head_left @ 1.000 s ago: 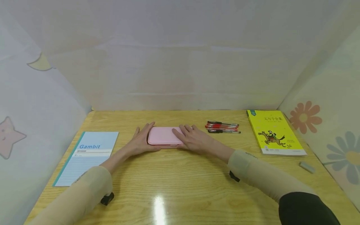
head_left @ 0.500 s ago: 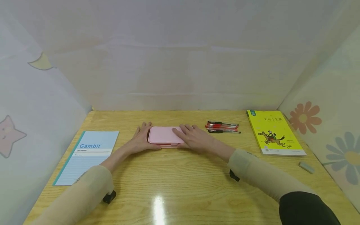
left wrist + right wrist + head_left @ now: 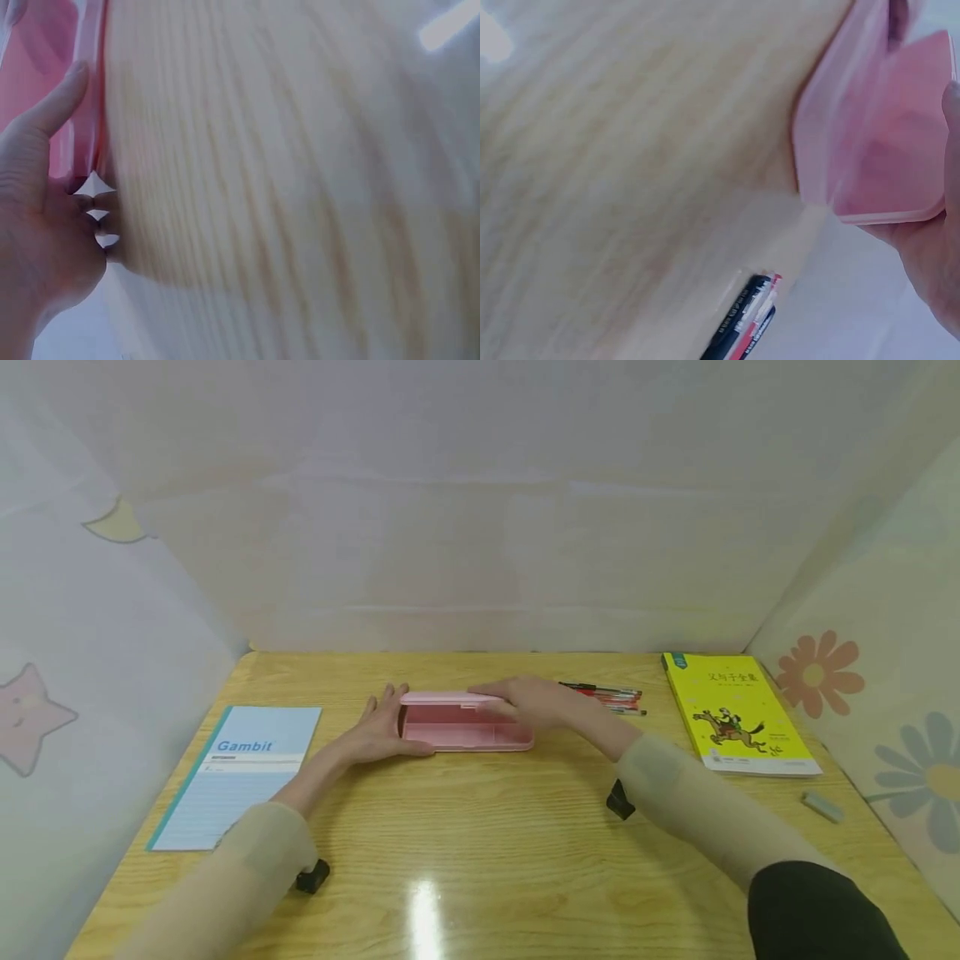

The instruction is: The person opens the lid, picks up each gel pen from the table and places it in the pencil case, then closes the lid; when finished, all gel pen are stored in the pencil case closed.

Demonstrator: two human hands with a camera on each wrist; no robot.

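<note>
Raised since the earlier frame: one pink lid [image 3: 435, 698], now tilted up, its right part pinched by the right hand [image 3: 536, 702]. Also logged on my feeds: one pink case [image 3: 450, 737], inside showing, on the desk [image 3: 465, 827] between the hands, its left end gripped by the left hand [image 3: 378, 737], thumb at the front rim, fingers round behind. Remaining items: red and black pens [image 3: 621, 697] just right of the right hand; one yellow book [image 3: 738, 714] and one small grey block [image 3: 822, 807] farther right; one Gambit notebook [image 3: 240, 777] left of the left hand.
</note>
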